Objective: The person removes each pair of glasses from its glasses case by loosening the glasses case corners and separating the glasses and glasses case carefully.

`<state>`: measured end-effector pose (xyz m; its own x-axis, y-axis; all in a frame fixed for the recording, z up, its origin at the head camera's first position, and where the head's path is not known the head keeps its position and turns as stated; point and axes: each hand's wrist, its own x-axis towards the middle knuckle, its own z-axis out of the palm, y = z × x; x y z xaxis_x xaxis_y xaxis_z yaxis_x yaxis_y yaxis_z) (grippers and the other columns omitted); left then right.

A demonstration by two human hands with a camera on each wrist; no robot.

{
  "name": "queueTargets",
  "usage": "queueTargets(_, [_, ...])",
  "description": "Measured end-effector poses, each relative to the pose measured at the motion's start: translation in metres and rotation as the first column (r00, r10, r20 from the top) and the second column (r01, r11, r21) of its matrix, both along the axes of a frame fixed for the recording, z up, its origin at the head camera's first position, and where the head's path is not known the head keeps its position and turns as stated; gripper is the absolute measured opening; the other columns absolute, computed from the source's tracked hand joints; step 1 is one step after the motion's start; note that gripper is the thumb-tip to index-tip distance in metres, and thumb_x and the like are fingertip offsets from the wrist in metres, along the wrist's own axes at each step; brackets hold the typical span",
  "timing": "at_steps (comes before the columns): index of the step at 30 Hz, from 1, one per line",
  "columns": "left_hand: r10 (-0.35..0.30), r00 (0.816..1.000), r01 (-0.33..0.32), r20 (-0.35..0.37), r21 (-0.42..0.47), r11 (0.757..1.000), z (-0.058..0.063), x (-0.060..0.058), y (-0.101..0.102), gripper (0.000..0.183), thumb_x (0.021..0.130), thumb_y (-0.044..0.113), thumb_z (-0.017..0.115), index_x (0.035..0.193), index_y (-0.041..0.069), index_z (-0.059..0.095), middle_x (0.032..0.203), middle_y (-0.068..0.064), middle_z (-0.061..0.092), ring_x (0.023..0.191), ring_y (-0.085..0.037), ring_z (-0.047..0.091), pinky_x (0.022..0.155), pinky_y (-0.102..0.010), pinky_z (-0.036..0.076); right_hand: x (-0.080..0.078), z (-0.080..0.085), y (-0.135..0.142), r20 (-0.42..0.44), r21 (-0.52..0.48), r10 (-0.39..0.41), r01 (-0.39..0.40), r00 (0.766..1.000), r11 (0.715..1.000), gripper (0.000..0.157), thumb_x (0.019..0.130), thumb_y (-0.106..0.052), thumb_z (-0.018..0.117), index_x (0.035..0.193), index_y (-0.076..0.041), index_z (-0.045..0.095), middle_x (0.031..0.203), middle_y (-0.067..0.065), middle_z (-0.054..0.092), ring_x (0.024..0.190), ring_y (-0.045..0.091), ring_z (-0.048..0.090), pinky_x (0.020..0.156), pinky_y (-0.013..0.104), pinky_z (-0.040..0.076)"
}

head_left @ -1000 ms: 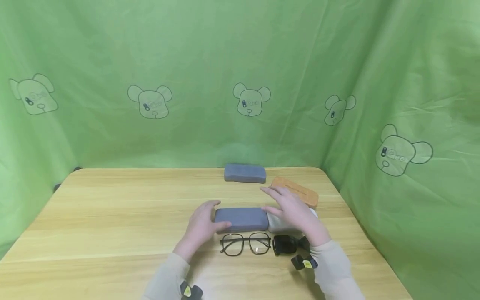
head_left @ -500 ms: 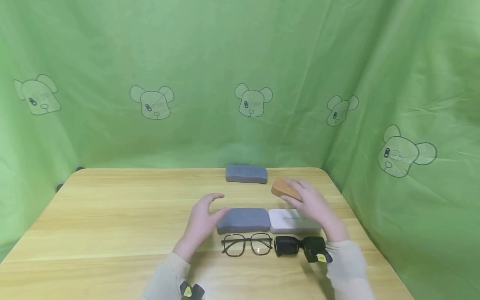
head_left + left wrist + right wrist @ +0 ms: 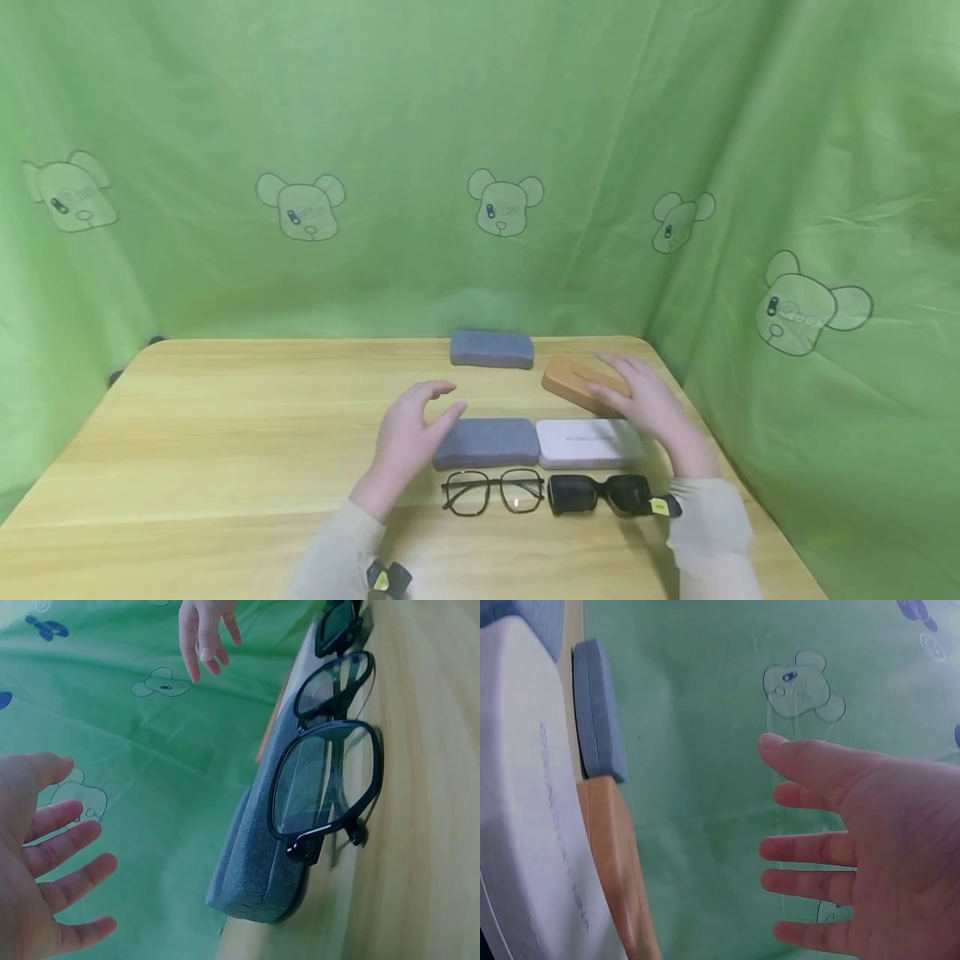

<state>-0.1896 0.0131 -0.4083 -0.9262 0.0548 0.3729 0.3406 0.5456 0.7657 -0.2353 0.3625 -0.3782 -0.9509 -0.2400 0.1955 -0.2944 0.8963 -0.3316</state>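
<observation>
A person's left hand [image 3: 405,435] and right hand [image 3: 654,402] hover empty, fingers loose. Glasses [image 3: 491,481] and sunglasses [image 3: 600,493], lined up toward the table's [image 3: 225,450] near edge, look settled; the orange case [image 3: 572,382], askew toward the far right corner, seems unfinished.

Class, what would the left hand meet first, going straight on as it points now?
Probably the far blue-grey case, roughly ahead of the left hand in the head view; height is unclear, so it might pass above.

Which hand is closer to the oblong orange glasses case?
The right hand: it hovers by the right end of the orange case. The left hand is farther, to its left, by the front oblong blue-grey fabric case.
</observation>
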Motion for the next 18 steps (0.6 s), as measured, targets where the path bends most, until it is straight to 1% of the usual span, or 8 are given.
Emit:
queueTargets(3, [-0.012,0.999,0.011,-0.029,-0.053,0.999,0.001,-0.004,0.004,0.041,0.090,0.044,0.066,0.121,0.018,0.066,0.123,-0.002,0.068,0.115,-0.021,0.064,0.101,-0.040,0.051,0.000,-0.003,0.009,-0.031,0.017,-0.006,0.007,1.000,1.000,0.064,0.096,-0.039,0.059,0.145,-0.002,0.041,0.146,0.029,0.043,0.135,0.050,0.037,0.113,0.065,0.028])
queueTargets(6, [-0.025,0.998,0.018,-0.059,-0.110,0.994,0.003,-0.009,0.007,0.041,0.091,0.045,0.064,0.122,0.018,0.065,0.123,-0.001,0.069,0.115,-0.019,0.064,0.103,-0.039,0.051,-0.002,-0.002,0.014,-0.048,0.035,-0.012,0.014,0.999,0.999,0.065,0.094,-0.038,0.062,0.144,-0.001,0.043,0.145,0.027,0.045,0.133,0.049,0.039,0.112,0.065,0.029])
queueTargets(11, [-0.071,0.986,0.037,-0.149,-0.216,0.976,0.006,-0.021,0.010,0.042,0.091,0.044,0.064,0.121,0.015,0.066,0.121,-0.001,0.070,0.113,-0.021,0.065,0.101,-0.040,0.051,-0.006,-0.003,0.022,-0.005,0.045,-0.031,0.031,1.000,0.999,0.067,0.092,-0.037,0.065,0.143,0.001,0.043,0.144,0.030,0.043,0.133,0.049,0.037,0.111,0.066,0.030])
queueTargets(14, [-0.109,0.975,0.047,-0.195,-0.300,0.953,0.008,-0.028,0.011,0.043,0.090,0.046,0.064,0.120,0.015,0.066,0.119,-0.001,0.071,0.110,-0.021,0.067,0.098,-0.040,0.053,-0.012,-0.007,0.027,0.011,0.077,-0.026,0.025,1.000,0.997,0.067,0.091,-0.036,0.066,0.141,0.003,0.044,0.140,0.033,0.045,0.130,0.051,0.040,0.109,0.066,0.033])
queueTargets(18, [-0.171,0.954,0.052,-0.248,-0.425,0.904,0.010,-0.038,0.012,0.047,0.090,0.050,0.063,0.120,0.014,0.066,0.118,-0.002,0.071,0.107,-0.022,0.067,0.094,-0.041,0.054,-0.022,-0.013,0.035,0.037,0.120,-0.011,0.007,0.999,0.993,0.067,0.089,-0.033,0.068,0.138,0.006,0.045,0.135,0.037,0.047,0.124,0.052,0.044,0.105,0.066,0.037])
